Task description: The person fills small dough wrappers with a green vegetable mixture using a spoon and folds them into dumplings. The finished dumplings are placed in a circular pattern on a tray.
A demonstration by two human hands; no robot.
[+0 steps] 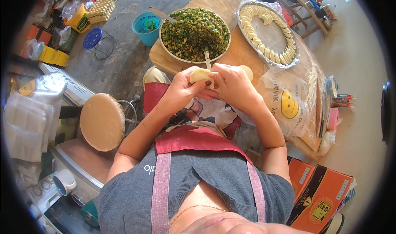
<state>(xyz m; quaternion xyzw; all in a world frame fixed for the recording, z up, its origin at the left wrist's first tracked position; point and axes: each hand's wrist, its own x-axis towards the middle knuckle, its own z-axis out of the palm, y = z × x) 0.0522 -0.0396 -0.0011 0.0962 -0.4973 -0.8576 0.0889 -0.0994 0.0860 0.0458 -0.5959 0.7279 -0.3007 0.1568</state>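
Note:
My left hand and my right hand meet above my lap, both gripping one pale dough dumpling. Its filling cannot be seen. Just beyond them, a large round bowl of chopped green filling stands on the wooden table. A flat spatula leans in its near side, and another handle rests at the far left rim. A round dough wrapper lies partly behind my right hand. To the upper right, a round tray lined with plastic holds folded dumplings in a ring.
A blue bucket stands left of the bowl. A printed plastic bag covers part of the table at right. A round stool is at my left, orange cartons at my lower right. Egg trays lie at the upper left.

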